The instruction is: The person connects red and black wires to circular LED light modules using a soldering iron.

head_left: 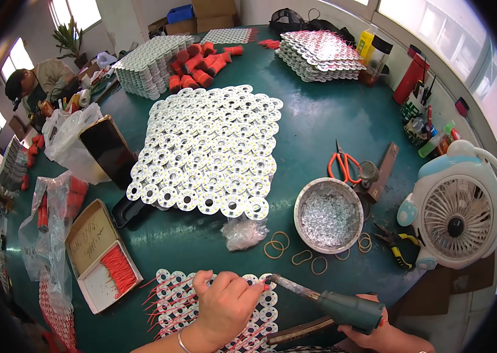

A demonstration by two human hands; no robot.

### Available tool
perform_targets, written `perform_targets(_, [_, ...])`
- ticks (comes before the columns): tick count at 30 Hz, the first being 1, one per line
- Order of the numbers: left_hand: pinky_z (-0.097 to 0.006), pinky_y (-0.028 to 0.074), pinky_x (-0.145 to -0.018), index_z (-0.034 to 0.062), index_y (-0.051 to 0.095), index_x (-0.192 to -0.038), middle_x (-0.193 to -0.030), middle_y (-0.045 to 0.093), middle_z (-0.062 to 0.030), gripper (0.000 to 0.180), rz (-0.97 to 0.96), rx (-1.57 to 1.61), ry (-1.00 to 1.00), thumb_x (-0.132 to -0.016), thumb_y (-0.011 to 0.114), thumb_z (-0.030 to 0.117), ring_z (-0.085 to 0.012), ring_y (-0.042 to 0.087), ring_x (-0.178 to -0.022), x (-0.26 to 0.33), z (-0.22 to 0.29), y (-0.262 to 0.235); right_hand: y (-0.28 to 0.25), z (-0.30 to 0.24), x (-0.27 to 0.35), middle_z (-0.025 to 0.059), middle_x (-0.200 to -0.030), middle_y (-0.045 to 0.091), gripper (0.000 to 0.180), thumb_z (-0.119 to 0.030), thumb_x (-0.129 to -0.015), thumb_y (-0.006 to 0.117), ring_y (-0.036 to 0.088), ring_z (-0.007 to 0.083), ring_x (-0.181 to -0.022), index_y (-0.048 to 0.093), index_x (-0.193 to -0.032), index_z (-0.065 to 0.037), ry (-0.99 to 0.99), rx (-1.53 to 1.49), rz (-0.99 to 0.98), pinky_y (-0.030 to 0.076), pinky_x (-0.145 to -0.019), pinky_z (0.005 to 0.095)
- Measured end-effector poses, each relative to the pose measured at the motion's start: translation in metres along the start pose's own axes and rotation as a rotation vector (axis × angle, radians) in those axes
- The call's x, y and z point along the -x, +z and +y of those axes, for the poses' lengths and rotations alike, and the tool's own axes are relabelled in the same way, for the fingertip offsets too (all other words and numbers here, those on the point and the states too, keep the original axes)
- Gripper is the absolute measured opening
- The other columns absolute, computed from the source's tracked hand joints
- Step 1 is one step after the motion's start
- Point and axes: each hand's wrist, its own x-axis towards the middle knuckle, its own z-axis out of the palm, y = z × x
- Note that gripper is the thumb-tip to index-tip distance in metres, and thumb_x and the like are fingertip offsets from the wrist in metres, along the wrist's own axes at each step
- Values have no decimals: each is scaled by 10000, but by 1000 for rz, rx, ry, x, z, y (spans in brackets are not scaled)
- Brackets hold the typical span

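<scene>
Green felt-like covering spreads over the desk (330,123), and at its near edge lies a panel (201,309) of round white boards with red wires trailing off to the left. The left hand (225,306) rests on this panel, its fingers pinched shut on a red wire end (266,285), holding it down at one board so it stays put under heat. The right hand (377,335) is wrapped around the dark green handle of a soldering iron (330,303), angled so the tip meets that same pinched spot. A metal bowl (328,215) of shiny bits sits just beyond, within easy reach of the right hand. A box (102,254) of loose red wires lies near left, by the feeding hand. A bigger panel (210,153) waits mid-desk, with stacks (319,53) farther off.
</scene>
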Motion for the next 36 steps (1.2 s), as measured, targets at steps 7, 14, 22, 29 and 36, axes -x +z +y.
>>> perform_targets(7, [-426,246,-838,191,651,-756,-639,470,52,59,18,10,-6,-700,648,171,-122,526,-741,0,0,2,5,-6,-3,100,-962,625,413,-91,-709,717,608,211,-856,552,-1077,-5,-9,-98,131,457,-791,328])
perform_targets(14, [-428,248,-836,196,656,-775,-643,475,54,94,10,-3,7,-692,642,153,-125,528,-746,1,0,2,7,-5,8,146,-1005,604,428,-28,-732,705,604,248,-878,513,-1111,22,21,-443,235,464,-790,349])
perform_targets(22, [-429,253,-836,200,659,-777,-641,477,55,98,20,8,-9,-691,650,154,-124,528,-738,1,1,0,10,-3,16,145,-970,616,412,-13,-739,693,605,246,-866,512,-1108,25,158,-448,239,461,-795,355])
perform_targets(29, [-429,251,-841,202,663,-777,-640,486,58,89,18,3,-12,-697,659,163,-123,530,-735,2,0,2,11,-20,4,76,-882,636,287,-54,-741,670,631,154,-709,592,-1013,-11,396,-700,275,494,-648,281])
perform_targets(36, [-445,256,-805,198,666,-807,-651,471,55,172,25,18,0,-650,719,154,-142,511,-736,3,-1,1,6,-10,0,15,-896,646,336,-139,-598,748,571,211,-865,668,-918,-76,209,-218,160,373,-797,330])
